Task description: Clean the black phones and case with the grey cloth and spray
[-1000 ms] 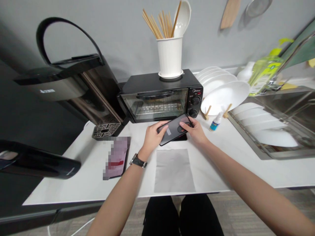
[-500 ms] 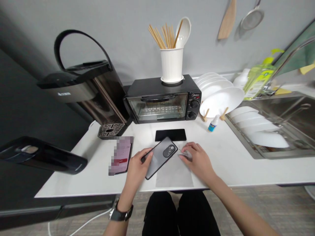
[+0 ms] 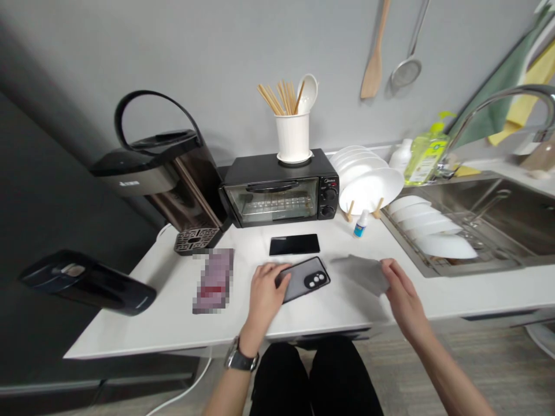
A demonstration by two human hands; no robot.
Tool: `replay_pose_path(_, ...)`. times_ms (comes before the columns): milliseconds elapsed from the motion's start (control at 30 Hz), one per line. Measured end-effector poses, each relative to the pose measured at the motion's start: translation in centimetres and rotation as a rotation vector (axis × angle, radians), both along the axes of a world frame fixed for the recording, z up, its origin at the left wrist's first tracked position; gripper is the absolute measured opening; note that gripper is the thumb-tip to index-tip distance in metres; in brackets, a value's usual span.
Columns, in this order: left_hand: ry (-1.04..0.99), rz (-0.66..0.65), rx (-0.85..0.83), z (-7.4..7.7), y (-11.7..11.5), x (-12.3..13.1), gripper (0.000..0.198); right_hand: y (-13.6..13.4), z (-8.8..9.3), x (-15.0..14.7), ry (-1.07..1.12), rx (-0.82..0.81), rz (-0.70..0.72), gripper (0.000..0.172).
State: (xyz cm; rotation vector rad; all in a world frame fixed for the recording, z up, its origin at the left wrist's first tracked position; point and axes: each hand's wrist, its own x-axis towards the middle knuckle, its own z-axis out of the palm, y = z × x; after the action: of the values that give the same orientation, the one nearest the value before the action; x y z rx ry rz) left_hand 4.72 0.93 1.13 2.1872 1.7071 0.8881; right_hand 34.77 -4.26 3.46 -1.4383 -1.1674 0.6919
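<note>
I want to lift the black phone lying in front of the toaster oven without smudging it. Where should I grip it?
Grip the black phone by its two long edges, coming straight down from above. It lies flat on the white countertop, long side parallel to the toaster oven, with bare counter along both edges, so fingers can pinch them without touching the glossy face.

Bare white countertop point(image 3: 143, 323) lies open front-left; black toaster oven point(image 3: 280, 186), black rectangular slab point(image 3: 294, 244) and white plate rack point(image 3: 366, 185) block the rear.
</note>
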Motion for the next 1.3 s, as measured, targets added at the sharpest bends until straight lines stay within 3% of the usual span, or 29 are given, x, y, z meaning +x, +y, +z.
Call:
replay_pose_path(100,-0.064,-0.050,-0.018,0.2,-0.2,1.5,0.042,0.1,1.3,-0.6,-0.196,0.130,0.045,0.033)
replay_pose_path(167,-0.095,-0.115,-0.075,0.5,-0.9,1.5,0.062,0.5,1.3,-1.5,-0.348,0.146,0.142,0.027)
replay_pose_path(233,-0.079,-0.178,-0.126,0.7,-1.7,0.7,0.087,0.9,0.5,-2.6,-0.506,0.144,0.262,0.022)
replay_pose_path(300,-0.051,-0.230,-0.151,0.8,-2.5,-0.2,0.100,1.3,-1.0,-3.7,-0.662,0.185,0.355,0.019)
replay_pose_path(400,-0.053,-0.254,-0.165,0.7,-3.0,-1.0,0.100,1.5,-3.2,-4.9,-0.888,0.272,0.368,0.032)
replay_pose_path(500,-0.080,-0.262,-0.172,0.8,-3.0,-1.2,0.101,1.2,-4.2,-5.5,-1.027,0.282,0.328,0.044)
replay_pose_path(633,-0.089,-0.289,-0.188,1.1,-3.0,-1.1,0.103,1.1,-3.9,-6.5,-1.036,0.256,0.312,0.047)
replay_pose_path(867,-0.111,-0.283,-0.173,0.6,-3.0,-1.1,0.098,1.7,-3.8,-10.9,-1.051,0.250,0.309,0.063)
replay_pose_path(967,-0.133,-0.292,-0.160,0.4,-2.8,-1.2,0.093,1.0,-3.4,-12.5,-0.979,0.238,0.409,0.058)
replay_pose_path(1100,-0.123,-0.304,-0.155,0.3,-2.7,-1.4,0.099,0.1,-2.2,-13.5,-0.773,0.226,0.648,0.037)
replay_pose_path(1200,-0.097,-0.282,-0.166,0.3,-2.9,-1.3,0.100,0.0,-1.3,-12.7,-0.698,0.225,0.760,0.026)
replay_pose_path(1300,-0.096,-0.258,-0.182,0.7,-3.1,-1.1,0.096,0.1,-1.0,-10.7,-0.718,0.235,0.786,0.028)
